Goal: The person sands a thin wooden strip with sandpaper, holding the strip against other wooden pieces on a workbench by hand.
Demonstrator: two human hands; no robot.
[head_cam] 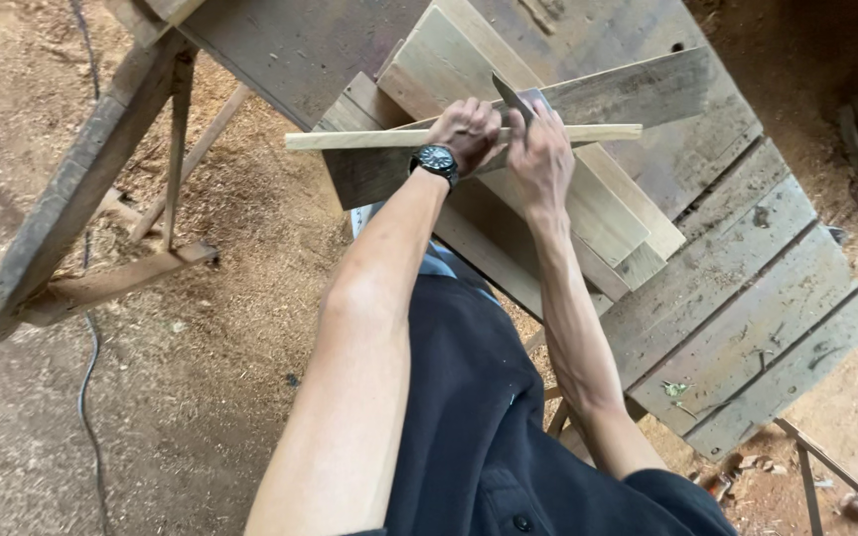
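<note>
Left hand [467, 127] closed around pale strip [369, 139] lying across stacked boards [603, 213] on workbench [747, 328]. Right hand [540, 149] gripping grey blade [510, 97], touching strip beside left hand.

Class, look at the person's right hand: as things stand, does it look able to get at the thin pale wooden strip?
Probably yes. The right hand sits right at the thin wooden strip, beside the left hand that rests on it, with a metal blade between them. Nothing blocks it.
</note>
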